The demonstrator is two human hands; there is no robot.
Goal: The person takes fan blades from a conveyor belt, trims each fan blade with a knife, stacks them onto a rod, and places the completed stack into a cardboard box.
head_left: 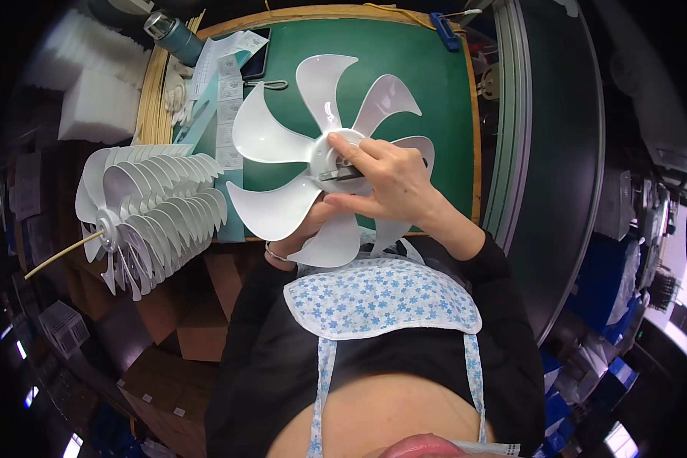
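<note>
A white fan impeller (pixel 270 139) with several curved blades is held up over the green work surface. My left hand (pixel 311 221), mostly hidden beneath it, is closed on its lower side near the hub. Over the round hub (pixel 345 137) lies my right hand (pixel 393 179), index finger and thumb touching the impeller. A slim dark tool with a metallic tip (pixel 330 175) shows under my right fingers and seems gripped in them; its exact kind I cannot make out.
A stack of white fan impellers (pixel 156 202) threaded on a thin rod stands at the left. Behind are a thermos (pixel 173 37), a label strip (pixel 229 99), gloves (pixel 177 91) and a dark device (pixel 258 55). A blue clamp-like object (pixel 444 32) sits at the back right; metal rails (pixel 511 114) run beside the table.
</note>
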